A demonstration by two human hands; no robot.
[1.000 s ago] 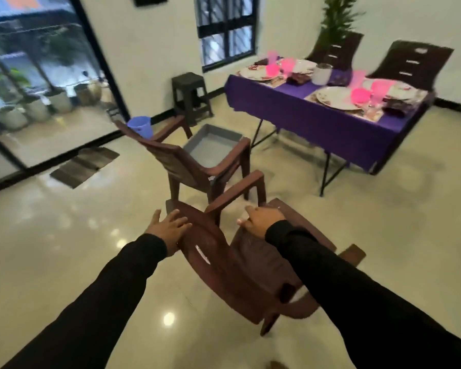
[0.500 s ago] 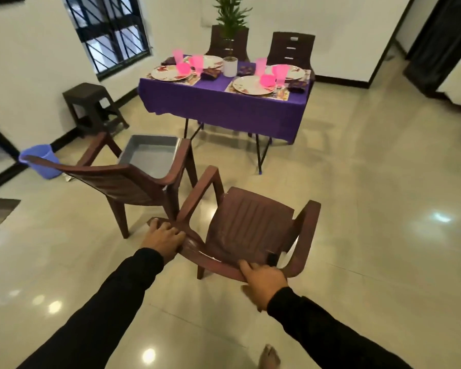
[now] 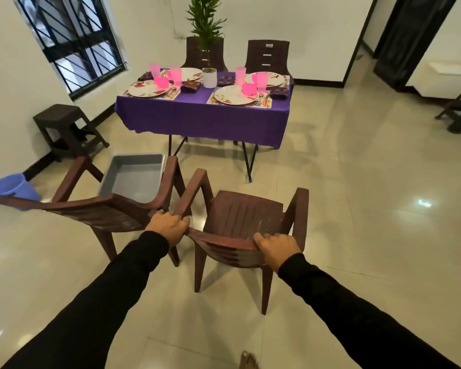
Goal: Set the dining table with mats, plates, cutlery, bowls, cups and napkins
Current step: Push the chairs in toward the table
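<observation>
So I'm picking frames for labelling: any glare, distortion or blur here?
Head view: bright ceiling-light reflections glare on the glossy floor; wide-angle distortion bends the window and doorway; table settings are soft and small; the hands on the chair are sharp.
</observation>
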